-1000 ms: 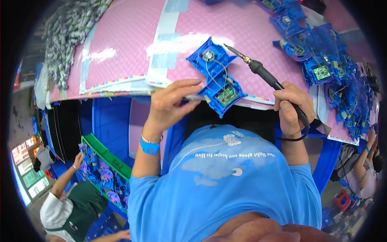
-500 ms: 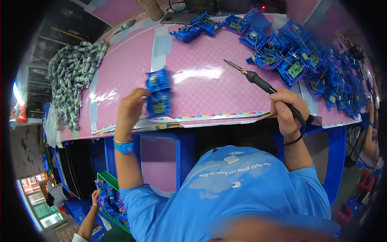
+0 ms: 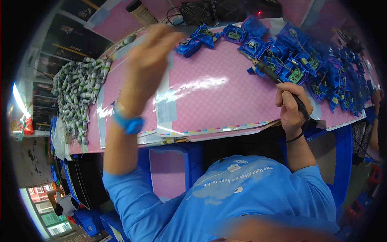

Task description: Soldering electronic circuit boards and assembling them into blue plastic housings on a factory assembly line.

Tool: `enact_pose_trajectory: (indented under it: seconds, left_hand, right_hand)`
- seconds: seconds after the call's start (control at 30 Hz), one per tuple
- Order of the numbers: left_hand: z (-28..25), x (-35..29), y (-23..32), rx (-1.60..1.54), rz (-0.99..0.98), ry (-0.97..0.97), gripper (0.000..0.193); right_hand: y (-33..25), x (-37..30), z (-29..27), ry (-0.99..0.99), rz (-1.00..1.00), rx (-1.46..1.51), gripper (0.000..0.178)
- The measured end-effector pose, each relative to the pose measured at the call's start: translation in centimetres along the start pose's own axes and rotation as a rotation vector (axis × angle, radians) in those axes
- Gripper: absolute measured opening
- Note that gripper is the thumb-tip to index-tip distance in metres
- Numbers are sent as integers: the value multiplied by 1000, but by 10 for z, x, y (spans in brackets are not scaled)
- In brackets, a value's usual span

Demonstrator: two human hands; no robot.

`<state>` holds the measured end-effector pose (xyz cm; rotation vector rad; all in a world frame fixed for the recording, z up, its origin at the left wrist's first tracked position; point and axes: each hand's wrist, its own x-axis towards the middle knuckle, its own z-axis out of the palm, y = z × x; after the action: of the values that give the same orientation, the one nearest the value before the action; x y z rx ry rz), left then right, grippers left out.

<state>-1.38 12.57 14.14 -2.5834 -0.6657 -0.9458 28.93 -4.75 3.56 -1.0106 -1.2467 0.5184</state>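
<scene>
My right hand (image 3: 293, 105), at the right of the table, is closed around the black handle of a soldering iron (image 3: 269, 72). The iron points up and left, with its tip close to or over the blue plastic housings (image 3: 296, 74), which hold green circuit boards and wires. My left hand (image 3: 151, 60) is raised over the left part of the table and smeared by motion. Its fingers cannot be made out, nor whether anything is in them. Just right of it lies another open blue housing (image 3: 188, 47) with a circuit board.
The pink-covered table (image 3: 209, 105) has a heap of grey-white cylindrical parts (image 3: 78, 90) on its left. At the back stand a brown cylindrical container (image 3: 142, 13) and a black fan (image 3: 197, 15). Blue frames (image 3: 193, 161) stand below the front edge. Another person's arm (image 3: 375, 121) shows far right.
My left hand has risen up and away from the table's front. The blue housing beside it no longer shows there. My right hand has swung the soldering iron's tip rightward to the housings.
</scene>
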Motion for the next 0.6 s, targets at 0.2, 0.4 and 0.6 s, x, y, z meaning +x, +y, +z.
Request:
enact_pose_trajectory:
  seconds: [0.2,0.4,0.6]
  left_hand:
    - [189,52,28,-326,-102,-223,24]
    - [216,43,25,-448,-230,-327,25]
    - [149,4,36,-606,-305,-401,14]
  right_hand:
    - [-5,6,-23,135,-58,7,24]
    - [2,11,-41,171,-42,-12,23]
    - [17,11,-30,130,-69,-12,22]
